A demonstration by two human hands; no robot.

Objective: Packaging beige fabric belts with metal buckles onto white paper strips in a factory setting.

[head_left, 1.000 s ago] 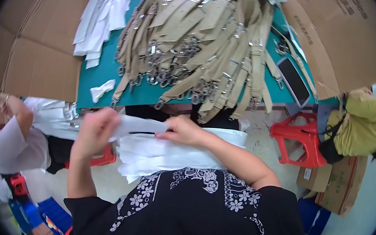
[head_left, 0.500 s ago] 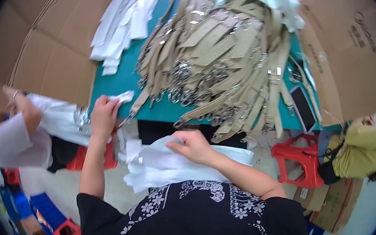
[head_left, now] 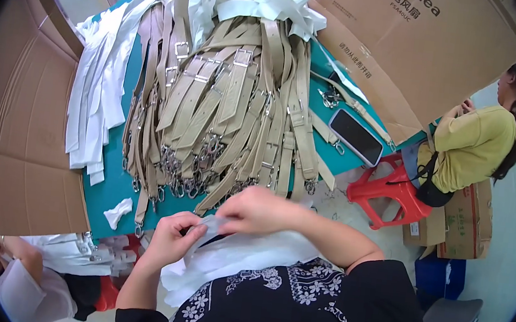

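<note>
My left hand (head_left: 174,238) pinches the edge of a thin white sheet (head_left: 247,254), paper or cloth I cannot say, above my lap. At the same edge is my right hand (head_left: 258,213), its fingers closed on the sheet and slightly blurred. More white layers spread over my lap under both hands. Just beyond them, a big pile of beige straps (head_left: 214,102) with metal buckles and snap hooks hangs toward the near edge of the green table (head_left: 104,201). A small crumpled white piece (head_left: 117,213) lies on the table to the left of the straps.
White strips (head_left: 97,92) drape at the table's left. A phone (head_left: 356,137) lies right of the straps. Cardboard boxes (head_left: 27,116) flank the table. One person in yellow (head_left: 474,138) sits right near a red stool (head_left: 388,195); another person (head_left: 34,282) works at lower left.
My left hand has let go of the crumpled white piece on the table and come back to the sheet on my lap, meeting my right hand. The view has turned.
</note>
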